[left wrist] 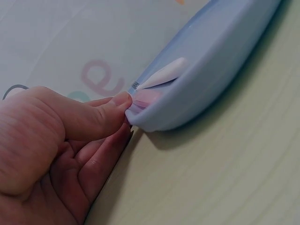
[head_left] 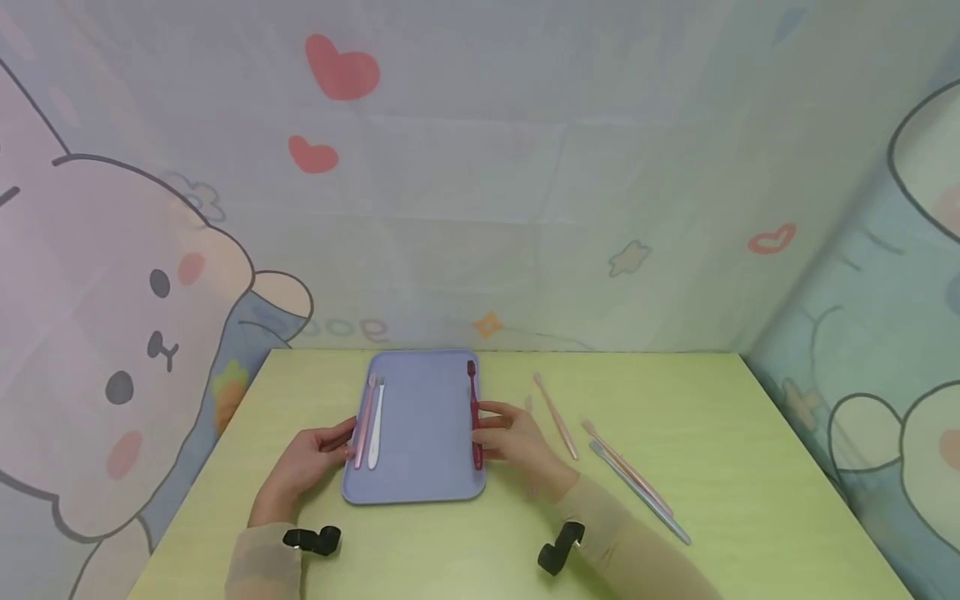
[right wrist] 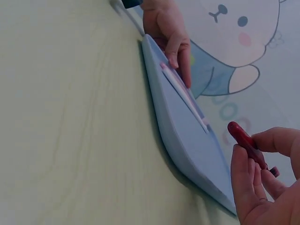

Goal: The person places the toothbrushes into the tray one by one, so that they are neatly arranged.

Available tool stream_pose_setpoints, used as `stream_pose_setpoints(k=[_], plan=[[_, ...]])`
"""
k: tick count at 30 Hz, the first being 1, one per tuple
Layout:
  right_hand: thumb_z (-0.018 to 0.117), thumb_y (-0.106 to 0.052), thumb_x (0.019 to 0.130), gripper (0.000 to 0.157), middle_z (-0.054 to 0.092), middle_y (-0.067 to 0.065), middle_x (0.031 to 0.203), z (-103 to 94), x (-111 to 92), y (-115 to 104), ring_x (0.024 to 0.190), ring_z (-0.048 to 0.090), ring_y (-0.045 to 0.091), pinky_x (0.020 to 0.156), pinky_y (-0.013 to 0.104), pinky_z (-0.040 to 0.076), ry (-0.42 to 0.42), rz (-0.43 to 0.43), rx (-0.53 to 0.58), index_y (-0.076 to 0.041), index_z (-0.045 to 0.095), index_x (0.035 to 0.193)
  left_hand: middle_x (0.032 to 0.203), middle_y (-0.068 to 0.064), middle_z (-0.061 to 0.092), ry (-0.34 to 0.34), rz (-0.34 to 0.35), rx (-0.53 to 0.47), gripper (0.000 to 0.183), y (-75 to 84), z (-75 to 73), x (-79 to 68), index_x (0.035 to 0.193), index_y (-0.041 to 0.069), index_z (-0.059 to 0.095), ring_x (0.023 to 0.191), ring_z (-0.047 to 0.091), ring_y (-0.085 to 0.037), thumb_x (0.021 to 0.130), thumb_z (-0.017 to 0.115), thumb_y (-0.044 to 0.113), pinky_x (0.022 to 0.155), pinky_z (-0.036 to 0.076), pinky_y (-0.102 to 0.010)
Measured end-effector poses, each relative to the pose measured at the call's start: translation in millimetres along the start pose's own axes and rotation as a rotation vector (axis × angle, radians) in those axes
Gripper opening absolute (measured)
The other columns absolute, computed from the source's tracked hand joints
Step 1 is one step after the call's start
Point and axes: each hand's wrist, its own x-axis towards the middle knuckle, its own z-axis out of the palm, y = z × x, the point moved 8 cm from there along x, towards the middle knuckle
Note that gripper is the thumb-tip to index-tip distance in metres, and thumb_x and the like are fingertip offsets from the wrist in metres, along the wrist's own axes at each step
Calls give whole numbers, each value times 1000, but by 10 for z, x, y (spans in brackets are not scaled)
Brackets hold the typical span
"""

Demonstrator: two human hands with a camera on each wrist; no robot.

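Observation:
My left hand grips the left rim of a lavender-blue tray, its thumb over the edge in the left wrist view. My right hand pinches a dark red toothbrush between thumb and fingers. In the head view this red brush overlaps the tray's right side, bristle end pointing away from me; the right wrist view shows it above the tray. Along the tray's left side, a pink toothbrush and a white toothbrush lie side by side, heads at the far end.
To the tray's right on the yellow-green table lie a pale pink toothbrush, a peach toothbrush and a blue toothbrush. Another pinkish brush is mostly hidden by my right hand. A cartoon-printed cloth hangs behind the table.

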Motion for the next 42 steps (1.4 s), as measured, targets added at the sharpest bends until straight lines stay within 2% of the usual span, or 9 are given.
stream_pose_setpoints(k=[3,8,10,15,22,35,42], plan=[[77,0,91,62,69,25,125,134,-8,20,92,74,21,82,42,66,-3,5,-7,4,56,150,149,-20,59,-1,2,-3,52,-1,9,-2,150,-3,57,137,59,-36,101,73,4,114,46,-42],[78,0,90,63,70,22,121,305,-15,39,91,75,22,81,43,66,-31,6,3,5,57,149,149,-21,59,-5,15,-40,52,-2,21,7,150,-4,57,137,58,-36,101,72,3,105,47,-17],[78,0,90,62,71,22,121,357,-15,43,91,75,23,81,43,66,-41,7,10,5,57,149,149,-22,58,-7,29,-47,52,7,27,12,150,-5,57,136,59,-36,101,72,3,100,46,-11],[78,-1,91,62,71,20,120,450,21,71,90,75,22,80,43,66,-50,12,24,4,57,149,149,-24,57,-8,43,-59,52,22,28,13,150,-6,56,134,60,-35,101,72,1,97,47,-9],[78,0,91,61,71,20,120,565,84,77,91,75,22,82,43,66,-46,25,34,2,58,149,150,-22,57,-9,3,-95,53,42,15,6,151,-5,55,136,58,-36,101,70,0,96,44,-7],[79,2,90,59,70,18,117,689,214,142,90,73,21,79,38,66,-19,54,50,2,60,146,151,-19,58,2,-22,-52,53,58,-6,-4,152,-2,55,139,54,-32,102,71,3,97,40,-6],[78,3,90,58,71,18,116,759,250,194,85,73,21,75,38,66,-6,52,28,3,60,145,152,-22,55,-14,-22,-83,53,15,15,-5,153,-4,53,138,57,-36,102,69,0,95,44,-6]])
